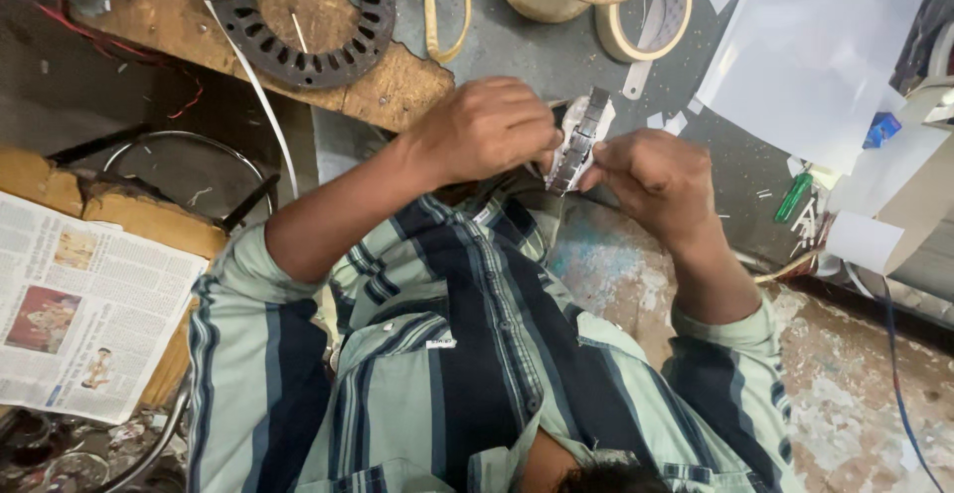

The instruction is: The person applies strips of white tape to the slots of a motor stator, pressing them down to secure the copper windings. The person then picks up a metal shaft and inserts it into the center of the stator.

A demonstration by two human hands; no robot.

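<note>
Hands (571,150) above grey workbench (556,56) (littered)

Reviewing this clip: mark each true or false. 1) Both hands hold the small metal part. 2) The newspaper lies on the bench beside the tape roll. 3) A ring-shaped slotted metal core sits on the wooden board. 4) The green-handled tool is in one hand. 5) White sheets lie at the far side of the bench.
1) True: the left hand and right hand both grip the small metal part.
2) False: the newspaper lies off on the person's left, far from the tape roll.
3) True: the slotted metal core rests on the wooden board.
4) False: the green-handled tool lies on the bench, untouched.
5) True: the white sheets lie there.
</note>
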